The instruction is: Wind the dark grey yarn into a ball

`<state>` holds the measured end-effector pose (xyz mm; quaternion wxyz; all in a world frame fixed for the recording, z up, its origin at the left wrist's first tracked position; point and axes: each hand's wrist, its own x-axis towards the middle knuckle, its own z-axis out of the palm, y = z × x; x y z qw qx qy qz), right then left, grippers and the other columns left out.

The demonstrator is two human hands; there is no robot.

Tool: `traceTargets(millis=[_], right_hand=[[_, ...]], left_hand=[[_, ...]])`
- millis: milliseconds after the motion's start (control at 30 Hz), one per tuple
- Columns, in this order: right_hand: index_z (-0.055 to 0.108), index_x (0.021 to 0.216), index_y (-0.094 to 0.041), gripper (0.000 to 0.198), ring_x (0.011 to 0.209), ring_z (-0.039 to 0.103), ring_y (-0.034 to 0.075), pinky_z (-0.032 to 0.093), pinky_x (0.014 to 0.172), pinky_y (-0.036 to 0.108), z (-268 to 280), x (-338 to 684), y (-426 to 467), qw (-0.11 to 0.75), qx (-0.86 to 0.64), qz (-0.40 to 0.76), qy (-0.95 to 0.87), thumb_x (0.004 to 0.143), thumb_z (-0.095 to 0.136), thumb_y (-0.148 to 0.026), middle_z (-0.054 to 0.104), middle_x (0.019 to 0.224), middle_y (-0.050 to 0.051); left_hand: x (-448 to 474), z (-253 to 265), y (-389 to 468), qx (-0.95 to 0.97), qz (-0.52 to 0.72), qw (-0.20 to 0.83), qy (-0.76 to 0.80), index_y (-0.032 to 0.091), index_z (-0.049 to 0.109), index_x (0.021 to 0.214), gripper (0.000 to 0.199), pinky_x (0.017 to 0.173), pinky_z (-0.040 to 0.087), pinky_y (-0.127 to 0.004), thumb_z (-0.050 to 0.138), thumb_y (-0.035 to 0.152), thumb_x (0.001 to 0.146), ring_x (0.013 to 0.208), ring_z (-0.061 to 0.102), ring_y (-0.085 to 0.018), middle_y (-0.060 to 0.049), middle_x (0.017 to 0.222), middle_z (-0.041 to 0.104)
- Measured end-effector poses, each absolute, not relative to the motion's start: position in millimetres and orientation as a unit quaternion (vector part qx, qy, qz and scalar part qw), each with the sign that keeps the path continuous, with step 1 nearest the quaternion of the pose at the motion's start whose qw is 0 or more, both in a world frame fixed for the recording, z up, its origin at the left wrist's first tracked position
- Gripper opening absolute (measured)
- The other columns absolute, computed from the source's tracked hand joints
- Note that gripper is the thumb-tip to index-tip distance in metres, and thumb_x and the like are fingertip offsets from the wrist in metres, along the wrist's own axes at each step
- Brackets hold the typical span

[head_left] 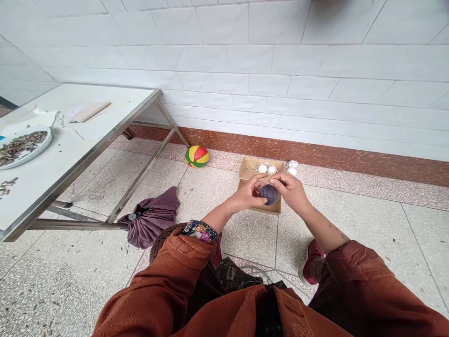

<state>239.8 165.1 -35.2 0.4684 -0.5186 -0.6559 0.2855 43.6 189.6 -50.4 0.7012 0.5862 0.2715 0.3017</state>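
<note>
A ball of dark purple-grey yarn (268, 194) is held above a shallow cardboard box (260, 209) on the floor. My left hand (248, 194) grips the ball from its left side, thumb below and fingers over the top. At the ball's upper right, my right hand (288, 189) pinches what looks like a strand of the same yarn between thumb and fingertips. Two white yarn balls (267, 168) lie in the far part of the box, a loose white strand beside them. More white yarn balls (292, 167) rest on the floor just right of the box.
A metal-framed table (129, 105) stands at the left, bearing a plate (49, 138) of seed-like pieces and a pinkish folded item (90, 111). A colourful ball (197, 156) and a purple cloth (154, 217) lie on the floor near its legs. A tiled wall (224, 61) rises behind.
</note>
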Motion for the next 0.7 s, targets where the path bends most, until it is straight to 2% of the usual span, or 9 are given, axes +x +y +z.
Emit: traceTargets(millis=[67,167,267,367,533,700], right_hand=[[0.066,0.079,-0.023,0.025,0.075,0.060,0.020,0.048,0.074,0.033,-48,238,168,0.466,-0.542,0.300,-0.632,0.093,0.059,-0.042,0.066,0.077,0.002],[0.063,0.079,-0.022,0.025,0.068,0.057,0.018,0.045,0.066,0.030,-68,233,165,0.431,-0.565,0.334,-0.618,0.093,0.055,-0.042,0.065,0.073,0.001],[0.061,0.078,-0.023,0.024,0.065,0.054,0.018,0.042,0.064,0.029,-81,225,157,0.397,-0.566,0.343,-0.636,0.091,0.054,-0.042,0.060,0.068,0.000],[0.061,0.078,-0.023,0.025,0.069,0.056,0.018,0.044,0.069,0.030,-80,217,148,0.373,-0.529,0.351,-0.676,0.093,0.053,-0.041,0.062,0.072,0.000],[0.067,0.083,-0.023,0.024,0.067,0.057,0.017,0.045,0.067,0.030,-52,220,143,0.353,-0.448,0.390,-0.723,0.094,0.057,-0.042,0.067,0.077,0.001],[0.070,0.087,-0.023,0.027,0.076,0.061,0.019,0.049,0.074,0.033,-29,238,153,0.450,-0.470,0.368,-0.665,0.093,0.062,-0.048,0.069,0.082,0.003]], left_hand=[[44,-47,188,0.555,0.313,0.733,0.238,0.030,0.050,0.145,0.082,0.086,0.045,-0.032,0.083,0.026,0.071,0.096,0.061,-0.017,-0.004,0.107,0.067],[45,-46,189,0.489,0.364,0.752,0.250,0.024,0.064,0.129,0.065,0.096,0.044,-0.034,0.086,0.028,0.068,0.105,0.061,-0.020,-0.007,0.116,0.068],[44,-50,196,0.446,0.406,0.743,0.290,0.019,0.071,0.114,0.050,0.101,0.042,-0.035,0.085,0.029,0.068,0.105,0.062,-0.020,-0.007,0.112,0.070],[43,-57,203,0.437,0.427,0.715,0.340,0.018,0.070,0.109,0.043,0.102,0.042,-0.036,0.083,0.027,0.068,0.100,0.062,-0.018,-0.005,0.105,0.070],[43,-61,207,0.493,0.407,0.658,0.400,0.019,0.068,0.115,0.048,0.100,0.044,-0.037,0.077,0.021,0.068,0.099,0.061,-0.018,-0.005,0.107,0.069],[45,-58,200,0.545,0.363,0.656,0.375,0.021,0.066,0.125,0.054,0.100,0.043,-0.038,0.077,0.022,0.072,0.101,0.060,-0.019,-0.006,0.111,0.067]])
